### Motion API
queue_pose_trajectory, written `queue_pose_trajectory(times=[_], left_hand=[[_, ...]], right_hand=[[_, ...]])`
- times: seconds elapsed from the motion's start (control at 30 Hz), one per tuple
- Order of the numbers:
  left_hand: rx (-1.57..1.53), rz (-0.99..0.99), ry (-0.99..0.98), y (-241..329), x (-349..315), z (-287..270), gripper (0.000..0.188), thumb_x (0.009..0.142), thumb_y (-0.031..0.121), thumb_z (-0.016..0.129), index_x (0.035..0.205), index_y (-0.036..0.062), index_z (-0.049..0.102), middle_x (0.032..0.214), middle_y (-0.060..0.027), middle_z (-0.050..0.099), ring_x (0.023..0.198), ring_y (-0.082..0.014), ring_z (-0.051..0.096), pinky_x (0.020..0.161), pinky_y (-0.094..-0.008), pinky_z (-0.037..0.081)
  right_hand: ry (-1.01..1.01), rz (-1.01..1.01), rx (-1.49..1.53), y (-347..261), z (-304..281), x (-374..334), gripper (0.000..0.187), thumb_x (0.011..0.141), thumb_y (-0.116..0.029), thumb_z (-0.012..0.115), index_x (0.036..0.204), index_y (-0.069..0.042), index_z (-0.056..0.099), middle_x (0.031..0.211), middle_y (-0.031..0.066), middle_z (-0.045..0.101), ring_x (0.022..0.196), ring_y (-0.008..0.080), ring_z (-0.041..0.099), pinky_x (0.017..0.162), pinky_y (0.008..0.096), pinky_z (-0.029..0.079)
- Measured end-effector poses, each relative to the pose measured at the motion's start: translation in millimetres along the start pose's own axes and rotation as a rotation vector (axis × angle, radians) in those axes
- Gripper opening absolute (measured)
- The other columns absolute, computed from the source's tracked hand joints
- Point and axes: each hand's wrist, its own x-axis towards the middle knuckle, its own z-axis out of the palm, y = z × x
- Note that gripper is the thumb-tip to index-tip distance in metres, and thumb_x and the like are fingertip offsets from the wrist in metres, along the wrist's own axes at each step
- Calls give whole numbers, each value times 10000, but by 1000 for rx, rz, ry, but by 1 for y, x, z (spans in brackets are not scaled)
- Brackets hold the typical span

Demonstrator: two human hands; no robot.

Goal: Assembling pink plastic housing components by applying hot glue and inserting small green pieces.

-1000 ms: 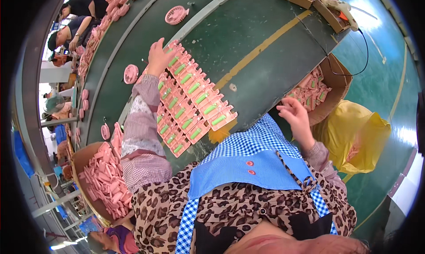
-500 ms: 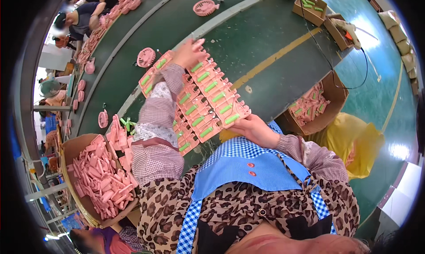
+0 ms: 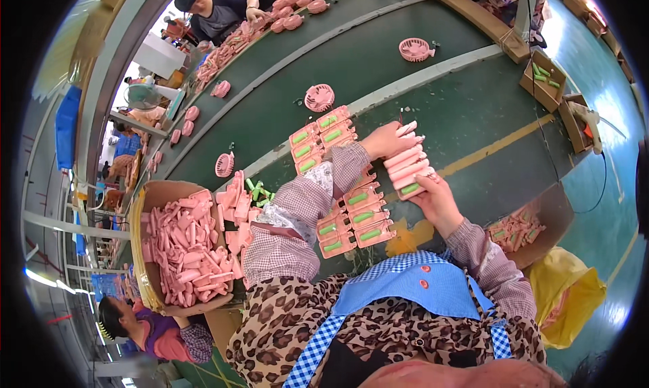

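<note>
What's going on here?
A person's left hand and right hand grip opposite ends of a bunched row of pink casings above a dark green table. Nearby, flat pink casings lie in rows with green cylinders in them. To the left stands a cardboard box of loose pink parts.
</note>
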Motion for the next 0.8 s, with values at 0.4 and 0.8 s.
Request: queue_pose_trajectory(times=[0.4,0.8], left_hand=[[-271,485,-390,180,38,181,567,820,188,659,1297,-23,437,1149,-125,591,976,-176,606,783,-298,516],[-166,435,-334,193,23,128,698,834,208,666,1382,-22,299,1054,-167,628,914,-222,620,798,-317,507]], right_hand=[[212,-298,138,-97,-165,-172,402,920,-175,542,1282,-16,465,1211,123,585,1077,256,612,901,448,514],[885,-361,99,-106,-409,-147,413,952,-210,537,1322,-45,453,1188,159,550,1118,300,540,905,453,505]])
